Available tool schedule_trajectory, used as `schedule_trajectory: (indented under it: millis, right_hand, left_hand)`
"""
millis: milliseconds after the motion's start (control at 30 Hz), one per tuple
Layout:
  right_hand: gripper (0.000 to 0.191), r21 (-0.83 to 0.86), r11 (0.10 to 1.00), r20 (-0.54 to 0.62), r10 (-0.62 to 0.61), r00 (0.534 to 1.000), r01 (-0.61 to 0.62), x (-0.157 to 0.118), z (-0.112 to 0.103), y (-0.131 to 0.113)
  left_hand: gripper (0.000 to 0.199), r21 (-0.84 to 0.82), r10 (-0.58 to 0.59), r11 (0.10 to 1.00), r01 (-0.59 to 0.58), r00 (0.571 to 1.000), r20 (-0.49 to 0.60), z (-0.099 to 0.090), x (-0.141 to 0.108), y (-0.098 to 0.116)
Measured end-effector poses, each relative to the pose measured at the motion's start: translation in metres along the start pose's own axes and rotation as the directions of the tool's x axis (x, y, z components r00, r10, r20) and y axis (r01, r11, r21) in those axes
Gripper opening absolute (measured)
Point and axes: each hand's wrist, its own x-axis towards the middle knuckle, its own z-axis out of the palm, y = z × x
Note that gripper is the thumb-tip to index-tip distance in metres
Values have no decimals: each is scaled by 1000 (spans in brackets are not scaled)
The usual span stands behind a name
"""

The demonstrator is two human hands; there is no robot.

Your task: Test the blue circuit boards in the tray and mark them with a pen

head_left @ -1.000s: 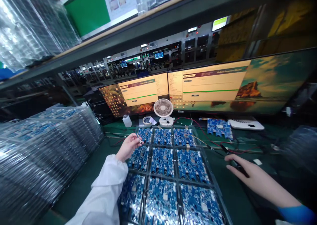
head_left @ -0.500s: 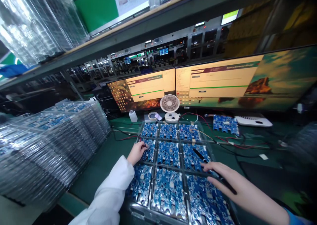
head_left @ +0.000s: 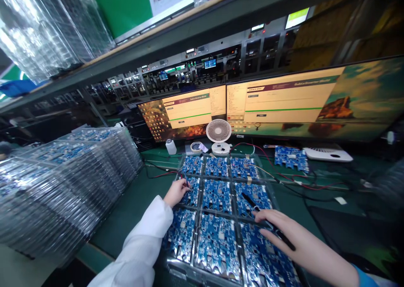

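Note:
In front of me a clear plastic tray (head_left: 186,270) holds several blue circuit boards (head_left: 217,194) in rows. My left hand (head_left: 177,192) is pinched closed over the middle board on the left side. A thin red and black cable (head_left: 164,174) runs into its fingertips; the cable's end is hidden. My right hand (head_left: 280,230) grips a black pen-shaped tool (head_left: 250,201) over the right column of boards. The tool's tip points forward and left above the middle right board, and its rear end lies along my palm. Whether the tip touches the board I cannot tell.
Tall stacks of clear trays with boards (head_left: 82,182) stand on the left. Behind are two monitors (head_left: 284,102), a small fan (head_left: 219,131), a white bottle (head_left: 171,147) and a tape roll (head_left: 196,147). Another board (head_left: 291,158) and loose cables lie back right.
My right hand and the black tool have shifted slightly left. My left hand stays at the same board with the cable, and the view has moved a little.

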Motion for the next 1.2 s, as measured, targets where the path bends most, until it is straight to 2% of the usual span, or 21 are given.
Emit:
schedule_trajectory:
  millis: [233, 367, 433, 533, 633, 700, 733, 867, 967, 1033, 1100, 1200]
  right_hand:
    - [33, -27, 999, 3, -38, 999, 38, 11, -5, -14]
    - [33, -54, 994, -26, -98, 995, 97, 18, -8, -26]
    - [33, -76, 989, -26, -128, 991, 126, 20, -10, -28]
    - [32, -100, 983, -47, -156, 987, 151, 22, -12, -28]
    - [33, -128, 980, -74, -165, 983, 155, 23, -15, -23]
    - [33, -147, 977, -80, -164, 983, 151, 23, -17, -19]
    - [33, -153, 978, -84, -159, 984, 145, 23, -18, -16]
    - [31, -154, 981, -105, -137, 985, 120, 23, -20, -7]
    - [31, -166, 980, -122, -135, 983, 114, 23, -21, -3]
    - [31, -176, 978, -128, -138, 982, 114, 22, -21, -1]
    - [30, -180, 977, -132, -141, 981, 116, 22, -21, 0]
    - [31, -182, 976, -145, -146, 979, 119, 22, -22, -1]
  left_hand:
    - [14, -122, -52, 991, 51, 999, -10, 4, -5, 0]
    - [19, -273, -170, 950, 152, 984, -44, 7, 1, 0]
    - [21, -388, -273, 892, 231, 960, -57, 8, 11, 0]
    - [15, -566, -438, 758, 324, 896, -75, 10, 31, 2]
    - [16, -689, -551, 644, 332, 827, -116, 11, 51, 4]
    - [9, -735, -575, 612, 292, 802, -160, 11, 61, 6]
    - [6, -750, -572, 609, 260, 799, -187, 12, 65, 7]
    - [22, -762, -539, 623, 176, 802, -255, 10, 77, 10]
    - [13, -742, -571, 624, 245, 791, -219, 8, 85, 5]
    - [16, -704, -596, 642, 304, 775, -209, 8, 91, 0]
    - [21, -645, -601, 683, 343, 766, -229, 9, 97, -6]
    - [24, -527, -565, 764, 372, 780, -268, 9, 103, -12]
